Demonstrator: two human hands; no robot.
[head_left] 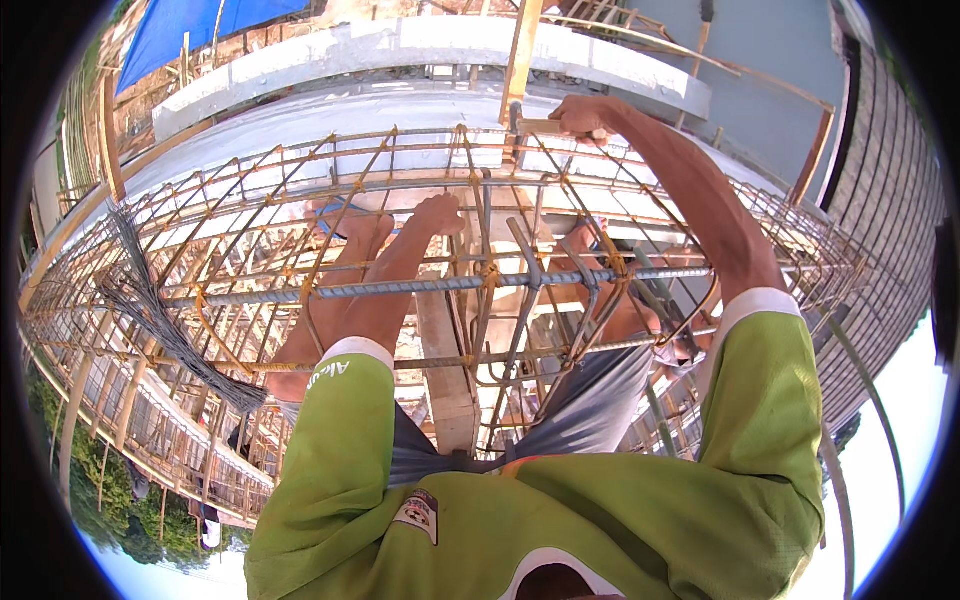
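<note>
My right hand [583, 118] reaches over the rebar cage [400, 287] to its far side. It is closed round the wooden handle of a hammer [542, 126], whose dark head is beside an upright wooden post [522, 62]. Lower and to the left, my left hand [437, 214] is closed among the bars. A thick ribbed bar crosses above that forearm, so the arm passes inside the cage. Whatever the left fingers hold, if anything, is hidden. Bent steel stirrups [527, 270] stand just right of the left hand.
A bundle of thin tie wire [165, 320] hangs over the cage at the left. Below the bars run a timber beam [447, 375] and my bare legs and feet. Beyond lie a pale concrete beam [420, 45] and a blue tarp [205, 30]. Roof tiles [895, 200] rise at the right.
</note>
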